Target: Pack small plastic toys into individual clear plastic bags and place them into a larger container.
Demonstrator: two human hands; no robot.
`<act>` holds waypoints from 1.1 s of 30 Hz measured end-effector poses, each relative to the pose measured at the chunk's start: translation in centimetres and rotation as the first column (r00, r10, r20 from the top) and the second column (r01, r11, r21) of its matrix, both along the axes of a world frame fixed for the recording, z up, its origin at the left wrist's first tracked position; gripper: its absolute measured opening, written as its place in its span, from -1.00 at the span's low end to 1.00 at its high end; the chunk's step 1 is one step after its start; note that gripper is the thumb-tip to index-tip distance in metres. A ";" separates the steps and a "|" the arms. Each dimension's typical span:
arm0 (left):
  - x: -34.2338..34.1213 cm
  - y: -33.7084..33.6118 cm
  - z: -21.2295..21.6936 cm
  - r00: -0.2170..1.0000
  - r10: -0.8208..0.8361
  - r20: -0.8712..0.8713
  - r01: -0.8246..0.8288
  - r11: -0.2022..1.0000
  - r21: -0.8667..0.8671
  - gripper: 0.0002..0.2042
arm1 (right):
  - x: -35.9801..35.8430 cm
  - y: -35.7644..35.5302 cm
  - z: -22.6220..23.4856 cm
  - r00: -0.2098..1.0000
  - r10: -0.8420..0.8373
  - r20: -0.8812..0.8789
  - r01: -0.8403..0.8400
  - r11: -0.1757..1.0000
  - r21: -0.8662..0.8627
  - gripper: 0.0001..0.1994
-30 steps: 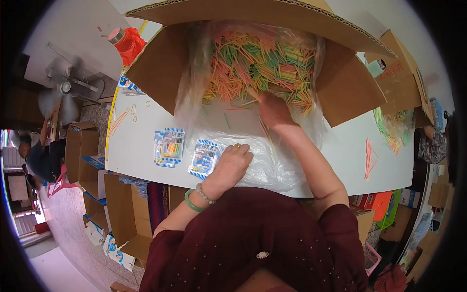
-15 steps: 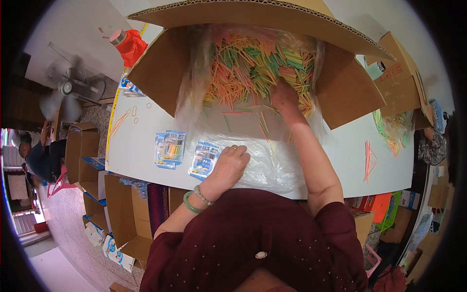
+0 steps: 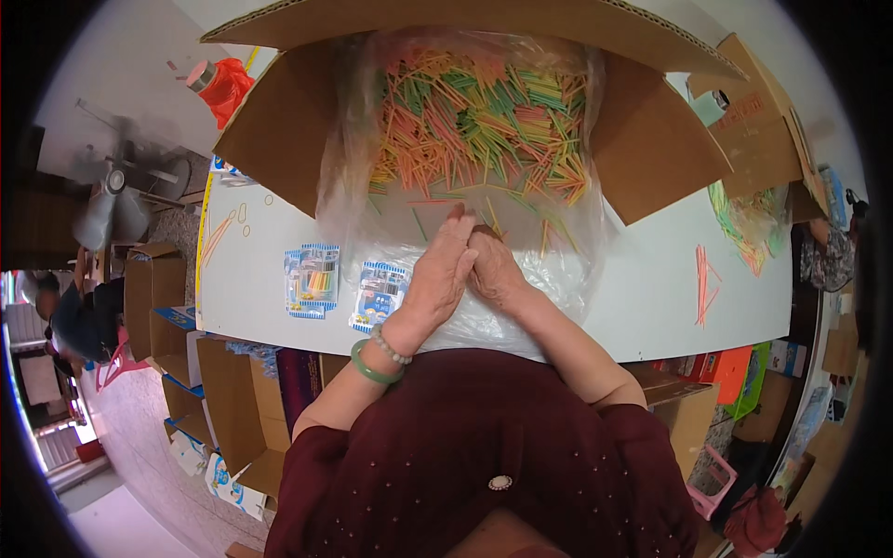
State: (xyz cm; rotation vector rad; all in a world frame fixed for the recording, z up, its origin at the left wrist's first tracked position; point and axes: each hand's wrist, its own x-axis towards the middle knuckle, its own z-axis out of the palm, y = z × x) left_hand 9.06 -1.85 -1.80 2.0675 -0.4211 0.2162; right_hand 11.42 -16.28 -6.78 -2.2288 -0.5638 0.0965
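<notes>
Two hands met on my feed, left hand (image 3: 437, 279) against right hand (image 3: 496, 272); I couldn't tell whether their fingers grasped anything. Coloured sticks (image 3: 474, 121) lay at twelve o'clock, inside the box (image 3: 279, 130).

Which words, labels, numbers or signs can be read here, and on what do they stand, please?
None reads clearly.
Blue-and-white packets on the table: print too small.
Cardboard box at far right: red marking, too blurred.
Blue-and-white carton at lower left: print too small.

Blue-and-white packets (image 3: 379, 294) bear print (image 3: 376, 305), and the brown carton (image 3: 765, 147) red lettering (image 3: 741, 110).
</notes>
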 end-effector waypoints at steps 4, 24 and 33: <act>-0.4 -1.5 -1.1 0.996 -0.025 -0.087 0.024 1.000 -0.006 -0.52 | 0.3 0.7 0.7 0.984 -0.045 0.173 0.036 0.998 0.052 -0.70; -0.9 0.6 -1.8 0.993 0.118 0.014 -0.116 0.930 0.348 -0.69 | 8.9 3.7 4.6 0.994 -0.047 -0.103 -0.013 0.857 -0.515 -0.78; -1.5 0.4 -3.6 0.989 0.115 -0.089 -0.089 0.962 0.256 -0.80 | 7.7 2.0 4.5 0.978 -0.139 -0.157 0.015 0.793 -0.609 -0.72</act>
